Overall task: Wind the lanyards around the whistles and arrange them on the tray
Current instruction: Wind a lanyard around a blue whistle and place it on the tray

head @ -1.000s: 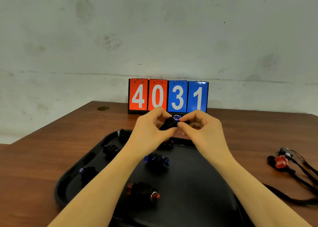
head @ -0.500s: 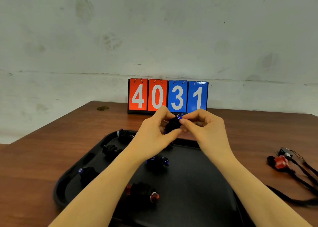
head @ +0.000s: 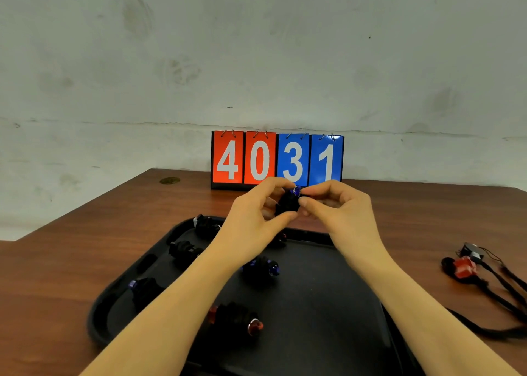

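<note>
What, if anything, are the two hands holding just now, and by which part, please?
Both hands hold one blue whistle wound in black lanyard, above the tray: left hand pinches the wound body, right hand fingertips at its ringed end.

Over the last second both hands rise a little toward the middle of the frame, so that they now overlap the lower edge of the number board (head: 277,159). The wound whistle (head: 288,204) turns from lying sideways to standing nearly upright, its blue end with the metal ring now on top. The left hand (head: 251,219) shifts its thumb under the bundle. The right hand (head: 339,210) moves its fingertips from the bundle's side up to the blue end.
</note>
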